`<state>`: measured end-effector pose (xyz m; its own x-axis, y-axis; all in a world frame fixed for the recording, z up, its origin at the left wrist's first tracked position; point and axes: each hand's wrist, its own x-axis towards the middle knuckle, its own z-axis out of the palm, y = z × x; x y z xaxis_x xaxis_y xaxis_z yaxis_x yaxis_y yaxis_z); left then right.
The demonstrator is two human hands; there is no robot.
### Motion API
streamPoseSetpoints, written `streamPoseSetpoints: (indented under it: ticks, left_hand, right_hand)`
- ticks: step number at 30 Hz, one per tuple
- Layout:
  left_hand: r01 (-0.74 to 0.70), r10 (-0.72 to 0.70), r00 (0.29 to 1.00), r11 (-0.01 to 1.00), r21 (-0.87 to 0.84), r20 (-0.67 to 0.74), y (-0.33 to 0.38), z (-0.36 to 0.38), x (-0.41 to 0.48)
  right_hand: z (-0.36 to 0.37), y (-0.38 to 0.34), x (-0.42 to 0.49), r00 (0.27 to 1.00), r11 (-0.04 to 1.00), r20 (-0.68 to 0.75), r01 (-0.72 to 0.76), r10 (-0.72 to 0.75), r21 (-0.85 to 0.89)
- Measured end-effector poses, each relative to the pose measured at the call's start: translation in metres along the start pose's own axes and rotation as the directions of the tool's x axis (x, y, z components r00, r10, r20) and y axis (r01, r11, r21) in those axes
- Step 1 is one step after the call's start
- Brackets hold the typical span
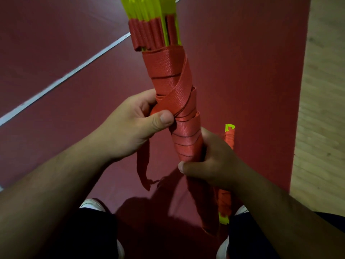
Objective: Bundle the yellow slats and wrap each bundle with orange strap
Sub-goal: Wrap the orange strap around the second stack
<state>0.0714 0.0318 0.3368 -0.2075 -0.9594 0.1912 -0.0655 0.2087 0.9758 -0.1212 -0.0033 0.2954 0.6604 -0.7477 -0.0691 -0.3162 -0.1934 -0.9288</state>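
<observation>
Head view: left hand (130,126) curled round the mid bundle, thumb pinching the orange strap (173,94) against it, loose strap tail hanging below the palm. Right hand (212,161) grips the wrapped lower end, fingers closed around it. Yellow slats (149,8) stick out the top, bundle held tilted over the red floor (252,71); second wrapped bundle (229,139) lies just beside the right hand.

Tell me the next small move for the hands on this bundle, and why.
Likely tuck the loose tail under a wrap with the left hand. The orange strap already spirals down the bundle of yellow slats, the left thumb pinches it, only a frayed end hangs free, and the right hand grips the bundle's lower part.
</observation>
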Motion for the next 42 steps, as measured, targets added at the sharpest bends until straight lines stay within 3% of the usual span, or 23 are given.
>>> streamPoseSetpoints:
  ticks: [7,13,20,27,30,33,35,39,42]
  left_hand:
    - [0.029,-0.028,0.997,1.0,-0.009,0.067,-0.003,0.005,-0.001]
    - [-0.039,0.037,0.997,0.999,0.027,0.063,0.0,-0.002,0.004]
    - [-0.058,0.059,0.997,0.998,-0.027,0.05,-0.005,-0.008,0.001]
    - [-0.039,0.043,0.996,0.998,-0.043,0.085,-0.007,-0.008,0.002]
    - [0.008,0.003,0.984,0.998,-0.058,0.177,-0.007,-0.005,-0.001]
    - [0.033,0.009,0.979,0.979,-0.199,0.206,-0.007,0.004,-0.002]
    - [0.039,0.007,0.987,0.957,-0.286,0.158,-0.007,0.009,-0.001]
    - [0.0,-0.022,0.994,0.978,-0.21,-0.104,-0.009,0.014,0.001]
    - [0.01,-0.049,0.961,0.989,-0.146,-0.272,-0.01,0.015,0.001]
  right_hand:
    - [-0.005,0.001,0.0,0.998,0.995,-0.057,-0.012,0.006,-0.103]
    - [-0.003,-0.003,-0.002,0.997,0.989,0.076,-0.005,-0.007,0.148]
    - [-0.004,-0.006,-0.003,0.987,0.945,0.161,-0.051,-0.002,0.322]
    - [-0.003,-0.008,-0.005,0.979,0.93,0.203,-0.081,0.007,0.358]
    - [-0.006,-0.009,-0.006,0.965,0.918,0.258,-0.145,0.049,0.369]
    - [-0.009,-0.01,-0.006,0.95,0.908,0.309,-0.176,0.054,0.381]
    - [-0.009,-0.01,-0.003,0.947,0.886,0.318,-0.18,0.04,0.426]
    - [-0.007,-0.009,-0.001,0.955,0.847,0.292,-0.191,0.044,0.496]
    - [-0.003,-0.009,-0.001,0.964,0.936,0.243,-0.181,0.108,0.302]
